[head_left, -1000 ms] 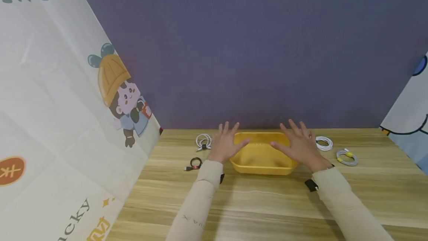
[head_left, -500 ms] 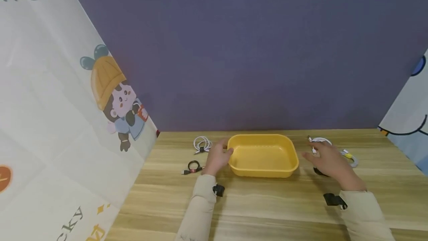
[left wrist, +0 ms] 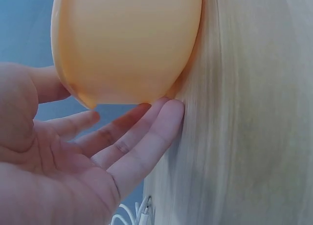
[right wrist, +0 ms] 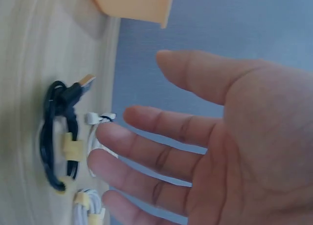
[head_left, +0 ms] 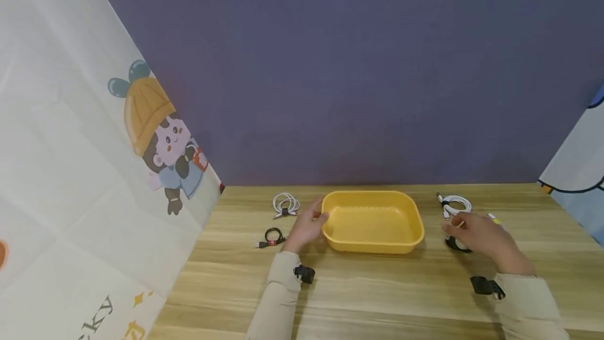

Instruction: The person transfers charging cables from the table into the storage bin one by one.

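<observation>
A yellow plastic bin (head_left: 373,247) sits on the wooden table in the head view. At its left end, my left hand (head_left: 305,230) holds the wall: the left wrist view shows the thumb going behind the rim and the fingertips against the outside near the base. My right hand (head_left: 481,235) hovers over a coiled black cable (head_left: 455,244), its fingers apart and nothing between them. The right wrist view shows that black cable (right wrist: 47,142) with its plug and yellow tie, lying apart from the fingertips.
Behind the right hand lies a coiled white cable (head_left: 457,203); a grey cable (right wrist: 88,205) with yellow ties is mostly hidden by the hand. On the left are a white cable (head_left: 286,204) and a small black cable (head_left: 272,236). A dark panel (head_left: 377,77) stands behind the table.
Both hands were spread above the bin a second ago. The left came down onto its left end; the right moved right and lower over the black cable. The bin has barely shifted.
</observation>
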### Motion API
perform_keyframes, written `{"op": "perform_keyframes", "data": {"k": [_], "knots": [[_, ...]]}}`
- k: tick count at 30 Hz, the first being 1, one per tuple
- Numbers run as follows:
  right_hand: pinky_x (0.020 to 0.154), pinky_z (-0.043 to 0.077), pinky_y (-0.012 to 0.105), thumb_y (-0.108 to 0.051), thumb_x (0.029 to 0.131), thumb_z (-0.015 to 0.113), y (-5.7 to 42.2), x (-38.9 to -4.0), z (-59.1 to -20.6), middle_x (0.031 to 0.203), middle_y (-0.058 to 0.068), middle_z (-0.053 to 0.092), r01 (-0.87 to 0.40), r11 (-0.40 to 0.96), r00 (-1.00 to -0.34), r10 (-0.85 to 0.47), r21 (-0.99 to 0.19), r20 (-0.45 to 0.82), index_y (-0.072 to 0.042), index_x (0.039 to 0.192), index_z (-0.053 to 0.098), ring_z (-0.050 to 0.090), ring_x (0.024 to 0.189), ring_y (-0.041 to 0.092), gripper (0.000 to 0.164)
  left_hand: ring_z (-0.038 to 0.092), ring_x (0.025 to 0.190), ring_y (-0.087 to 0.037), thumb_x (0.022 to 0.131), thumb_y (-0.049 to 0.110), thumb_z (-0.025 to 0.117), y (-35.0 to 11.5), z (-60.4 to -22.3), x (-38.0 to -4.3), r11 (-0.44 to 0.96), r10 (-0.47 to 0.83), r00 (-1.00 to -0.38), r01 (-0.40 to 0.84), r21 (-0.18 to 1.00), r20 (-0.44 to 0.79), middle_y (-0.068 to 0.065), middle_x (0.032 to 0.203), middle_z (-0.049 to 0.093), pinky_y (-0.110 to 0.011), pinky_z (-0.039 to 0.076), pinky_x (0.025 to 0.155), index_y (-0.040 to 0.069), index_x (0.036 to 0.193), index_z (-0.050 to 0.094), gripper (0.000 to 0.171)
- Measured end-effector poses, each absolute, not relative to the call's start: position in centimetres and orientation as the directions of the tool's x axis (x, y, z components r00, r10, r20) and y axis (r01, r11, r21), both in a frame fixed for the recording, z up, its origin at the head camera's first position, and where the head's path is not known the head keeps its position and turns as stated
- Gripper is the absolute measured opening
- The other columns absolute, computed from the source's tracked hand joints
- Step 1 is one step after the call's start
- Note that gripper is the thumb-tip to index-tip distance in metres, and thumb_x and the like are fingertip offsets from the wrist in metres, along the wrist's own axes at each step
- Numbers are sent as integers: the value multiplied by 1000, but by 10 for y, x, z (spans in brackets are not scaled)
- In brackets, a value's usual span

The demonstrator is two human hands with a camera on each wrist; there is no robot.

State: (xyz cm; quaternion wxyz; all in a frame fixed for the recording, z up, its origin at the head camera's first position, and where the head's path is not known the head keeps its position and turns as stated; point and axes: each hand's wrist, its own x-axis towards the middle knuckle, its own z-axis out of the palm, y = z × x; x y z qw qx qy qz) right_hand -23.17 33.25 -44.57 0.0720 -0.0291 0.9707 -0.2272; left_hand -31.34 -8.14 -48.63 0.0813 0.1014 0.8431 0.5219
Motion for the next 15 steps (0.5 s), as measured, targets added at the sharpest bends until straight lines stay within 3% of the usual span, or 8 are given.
{"op": "perform_keyframes", "data": {"k": [4, 11, 15], "knots": [[69, 57, 48, -48, 104, 53, 337, -234, -455, 110, 26, 70, -8, 896, -977, -101, -443, -187, 10, 118, 63, 69, 89, 34, 61, 69, 69, -17, 106, 26, 56, -81, -486, -314, 410, 246, -968, 64, 910, -43, -25, 130, 64, -36, 65, 68, 29, 159, 37, 56], [59, 40, 31, -35, 100, 63, 337, -233, -462, 79, 3, 61, -4, 894, -979, -94, -448, -178, 0, 94, 63, 51, 69, 18, 35, 72, 80, -23, 108, 23, 50, -78, -487, -314, 395, 223, -974, 62, 917, -30, -25, 128, 66, -38, 65, 67, 32, 157, 42, 50], [60, 42, 31, -27, 92, 71, 338, -235, -466, 82, 4, 62, -32, 894, -981, -114, -447, -158, -2, 92, 62, 52, 70, 18, 27, 73, 85, -26, 109, 21, 49, -79, -487, -314, 378, 217, -976, 54, 924, -32, -25, 129, 66, -39, 65, 67, 32, 156, 44, 49]]}}
